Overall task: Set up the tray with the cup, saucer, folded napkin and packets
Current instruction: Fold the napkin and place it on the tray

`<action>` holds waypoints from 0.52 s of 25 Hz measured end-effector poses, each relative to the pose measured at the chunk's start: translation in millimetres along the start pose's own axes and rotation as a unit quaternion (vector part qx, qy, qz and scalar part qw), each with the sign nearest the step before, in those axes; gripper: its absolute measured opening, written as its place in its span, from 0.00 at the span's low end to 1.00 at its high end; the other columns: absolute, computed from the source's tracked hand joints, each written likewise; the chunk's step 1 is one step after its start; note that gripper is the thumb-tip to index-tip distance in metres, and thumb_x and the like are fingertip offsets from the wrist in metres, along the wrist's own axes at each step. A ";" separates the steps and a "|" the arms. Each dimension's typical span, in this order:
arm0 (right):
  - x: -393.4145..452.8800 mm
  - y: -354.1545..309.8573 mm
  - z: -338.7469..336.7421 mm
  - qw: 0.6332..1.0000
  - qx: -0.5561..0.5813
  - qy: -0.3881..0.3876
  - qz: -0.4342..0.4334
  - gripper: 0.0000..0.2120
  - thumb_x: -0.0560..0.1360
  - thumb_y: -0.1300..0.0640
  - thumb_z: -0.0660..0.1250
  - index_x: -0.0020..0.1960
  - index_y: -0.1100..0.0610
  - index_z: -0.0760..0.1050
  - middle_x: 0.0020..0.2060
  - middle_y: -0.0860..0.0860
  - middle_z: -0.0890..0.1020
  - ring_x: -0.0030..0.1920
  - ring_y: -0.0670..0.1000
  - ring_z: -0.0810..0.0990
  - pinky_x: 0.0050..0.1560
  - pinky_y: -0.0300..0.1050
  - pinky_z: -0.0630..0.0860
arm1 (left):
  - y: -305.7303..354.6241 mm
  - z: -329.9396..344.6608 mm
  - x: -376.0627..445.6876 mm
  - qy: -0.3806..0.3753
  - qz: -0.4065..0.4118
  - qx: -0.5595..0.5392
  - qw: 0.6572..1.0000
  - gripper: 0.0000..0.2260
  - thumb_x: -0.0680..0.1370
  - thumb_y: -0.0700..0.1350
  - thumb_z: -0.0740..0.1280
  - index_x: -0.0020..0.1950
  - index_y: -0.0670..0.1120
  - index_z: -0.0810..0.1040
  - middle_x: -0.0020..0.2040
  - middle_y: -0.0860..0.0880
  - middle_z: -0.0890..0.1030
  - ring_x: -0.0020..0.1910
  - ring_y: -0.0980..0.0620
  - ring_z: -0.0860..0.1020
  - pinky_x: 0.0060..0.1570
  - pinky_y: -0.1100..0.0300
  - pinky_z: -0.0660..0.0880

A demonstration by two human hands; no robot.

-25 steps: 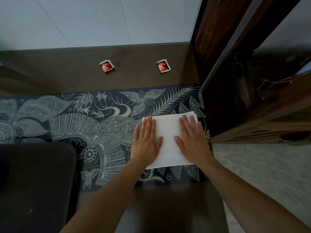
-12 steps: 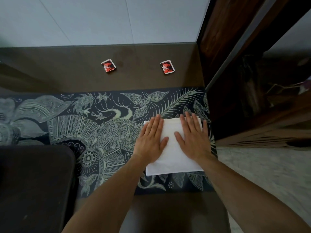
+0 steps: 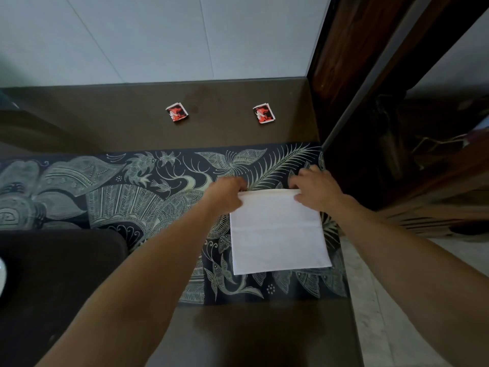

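Two hands on the napkin [image 3: 277, 231], one per far corner. Our left hand [image 3: 227, 194] pinches the far-left corner, our right hand [image 3: 317, 190] the far-right one; the fingers of both are closed on the cloth edge, thumbs on top, fingertips tucked out of sight. Grip symmetric, most likely so the far edge stays straight when we bring it over for the next fold.

The napkin lies flat on the patterned runner [image 3: 132, 197], its near edge well toward us from the fingers. One crease runs across its middle, so it's partly folded already. Our guess: the current step is another fold, far edge toward near edge.

Two red packets [image 3: 177, 113] [image 3: 264, 114] sit on the bare table [image 3: 105, 123] beyond the fingers, well apart from each other and from the napkin, untouched. Parked there out of the way of the folding, we'd say.

Dark tray [image 3: 53, 287] sits toward us and to the left of the left fingers. Nothing placed on the part we see. A pale rim [image 3: 1, 276] shows at the left frame edge, maybe the saucer or cup; can't tell.

Risk: uneven pull skews the fold, and the runner may drag along with the cloth.
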State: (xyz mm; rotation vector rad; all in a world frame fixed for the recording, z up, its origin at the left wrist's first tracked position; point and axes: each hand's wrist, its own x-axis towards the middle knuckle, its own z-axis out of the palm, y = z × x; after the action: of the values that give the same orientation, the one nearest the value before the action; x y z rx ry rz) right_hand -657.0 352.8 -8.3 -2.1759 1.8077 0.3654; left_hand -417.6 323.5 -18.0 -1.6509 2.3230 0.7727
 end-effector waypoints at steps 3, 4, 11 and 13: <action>-13.0 -2.6 -1.3 0.998 0.056 0.018 0.011 0.12 0.76 0.55 0.65 0.59 0.52 0.76 0.53 0.52 0.76 0.54 0.53 0.75 0.50 0.47 0.70 | -0.4 -5.8 -11.3 -0.002 -0.013 -0.010 1.000 0.14 0.75 0.41 0.68 0.60 0.48 0.78 0.56 0.48 0.81 0.55 0.47 0.78 0.59 0.47 0.76; -20.7 -3.2 -1.8 0.997 0.065 0.034 0.012 0.11 0.76 0.56 0.65 0.59 0.52 0.76 0.53 0.52 0.77 0.52 0.53 0.77 0.48 0.46 0.70 | -0.7 -6.0 -19.1 0.015 -0.008 -0.025 1.000 0.13 0.75 0.42 0.68 0.60 0.47 0.78 0.56 0.48 0.81 0.55 0.47 0.78 0.59 0.46 0.76; -104.0 -4.1 10.1 0.982 0.087 0.164 -0.043 0.13 0.77 0.60 0.65 0.60 0.51 0.78 0.51 0.49 0.81 0.52 0.53 0.77 0.48 0.50 0.71 | 1.1 11.8 -99.5 0.169 0.088 -0.027 0.981 0.08 0.76 0.45 0.68 0.55 0.50 0.78 0.52 0.52 0.78 0.54 0.49 0.73 0.54 0.50 0.74; -125.0 -8.4 19.3 0.981 0.075 0.173 -0.050 0.15 0.76 0.61 0.66 0.60 0.49 0.79 0.52 0.47 0.81 0.51 0.52 0.77 0.46 0.47 0.67 | 2.5 26.9 -120.0 0.196 0.108 -0.006 0.975 0.07 0.74 0.44 0.69 0.52 0.50 0.79 0.49 0.52 0.79 0.51 0.48 0.74 0.52 0.49 0.75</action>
State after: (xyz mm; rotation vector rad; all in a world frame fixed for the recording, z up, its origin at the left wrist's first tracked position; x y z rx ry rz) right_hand -671.6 475.3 20.8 -2.3194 1.8130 -0.1804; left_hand -380.2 436.6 12.6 -1.7030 2.8098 0.5337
